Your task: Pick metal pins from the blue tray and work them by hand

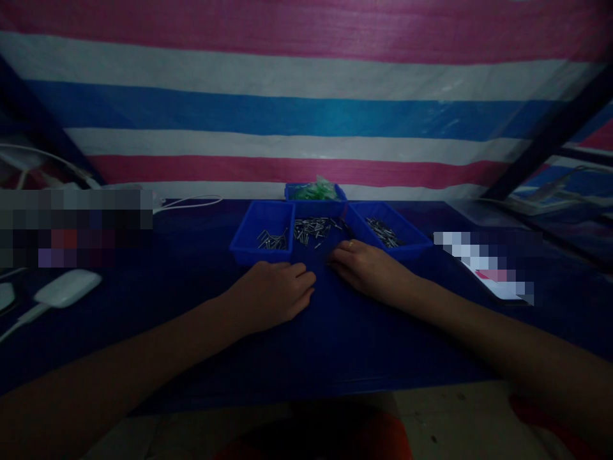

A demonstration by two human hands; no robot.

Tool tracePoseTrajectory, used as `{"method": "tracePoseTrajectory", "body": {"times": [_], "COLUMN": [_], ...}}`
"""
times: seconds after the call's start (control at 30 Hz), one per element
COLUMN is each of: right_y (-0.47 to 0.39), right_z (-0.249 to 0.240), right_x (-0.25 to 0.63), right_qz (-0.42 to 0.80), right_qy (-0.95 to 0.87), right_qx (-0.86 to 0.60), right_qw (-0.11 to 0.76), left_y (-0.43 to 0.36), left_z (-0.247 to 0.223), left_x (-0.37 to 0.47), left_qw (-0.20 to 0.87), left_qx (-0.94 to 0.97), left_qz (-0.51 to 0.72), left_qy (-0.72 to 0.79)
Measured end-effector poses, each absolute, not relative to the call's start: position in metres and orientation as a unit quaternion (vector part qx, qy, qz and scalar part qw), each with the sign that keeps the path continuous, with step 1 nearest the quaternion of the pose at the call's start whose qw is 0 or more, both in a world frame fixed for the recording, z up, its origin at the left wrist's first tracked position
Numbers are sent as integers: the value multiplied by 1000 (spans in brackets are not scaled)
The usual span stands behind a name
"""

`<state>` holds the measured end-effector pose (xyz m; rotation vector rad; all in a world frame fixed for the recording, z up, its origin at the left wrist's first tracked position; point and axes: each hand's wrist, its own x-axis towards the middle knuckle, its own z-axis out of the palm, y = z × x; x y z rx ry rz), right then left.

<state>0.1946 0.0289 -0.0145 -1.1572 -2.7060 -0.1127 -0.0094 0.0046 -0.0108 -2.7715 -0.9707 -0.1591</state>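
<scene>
Loose metal pins [312, 230] lie in a pile on the blue table [330, 338], between a left blue bin [263, 220] and a right blue bin [407, 235]. Both bins hold similar metal pieces. My left hand [280, 291] rests just in front of the left bin, its fingers curled together; whatever they hold, if anything, is hidden. Nearer the pile and the right bin, my right hand [359, 263] has its fingers bent and pressed together near the tabletop. Its fingertips are too dark to show what is between them.
Behind the pile stands a third blue bin [316, 206] with green plastic bags [313, 190]. A phone-like device [493, 275] lies at the right. At the left are a white adapter [69, 287] and cables. Striped sheeting [306, 115] hangs behind.
</scene>
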Motion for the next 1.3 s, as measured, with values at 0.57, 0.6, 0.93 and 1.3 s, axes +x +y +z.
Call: {"method": "tracePoseTrajectory", "body": {"times": [0.57,0.6,0.93,1.3], "right_y": [9,9,15,12], "right_z": [-2,-1,4,1], "right_x": [189,190,197,194], "right_qz": [97,91,51,43], "right_qy": [-945,-945,-939,-944], "right_qx": [-274,-275,-330,-315], "right_qw": [148,149,76,88], "left_y": [8,8,6,8], "left_z": [-15,-15,-11,-13], "left_x": [-8,-8,-7,-10], "left_qw": [65,65,89,99], "left_qx": [-946,-947,-929,-933], "left_qz": [-81,-75,-75,-170], "left_qy": [-307,-305,-351,-301]}}
